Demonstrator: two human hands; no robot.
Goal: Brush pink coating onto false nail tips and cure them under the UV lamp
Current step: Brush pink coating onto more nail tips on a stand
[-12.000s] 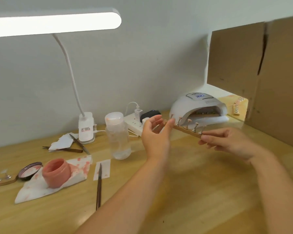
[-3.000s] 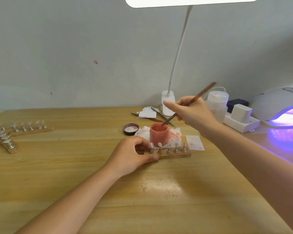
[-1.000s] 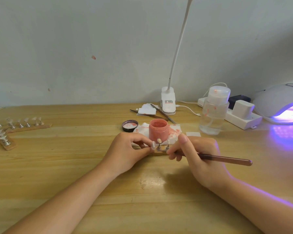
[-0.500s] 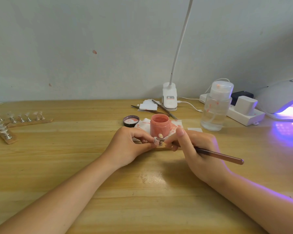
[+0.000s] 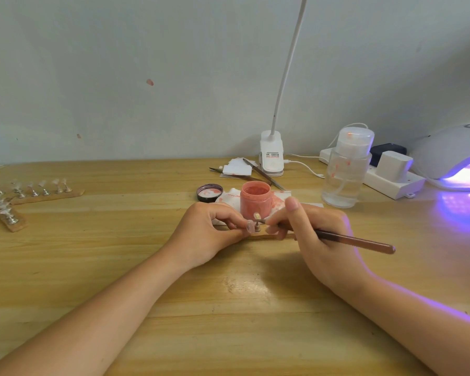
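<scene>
Brush (image 5: pixel 356 241) pinched in right hand (image 5: pixel 318 240), dabbing second nail tip (image 5: pixel 257 216); left hand (image 5: pixel 209 234) gripping strip; far racks (image 5: pixel 46 192) uncoated, UV lamp (image 5: pixel 456 156) lit.

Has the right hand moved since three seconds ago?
Yes. The right hand, gripping the brush, came down from above the pink jar to the table in front of it.

pink jar (image 5: pixel 255 200), brown brush (image 5: pixel 356 241), seemingly purple lamp glow (image 5: pixel 464 175)
</scene>
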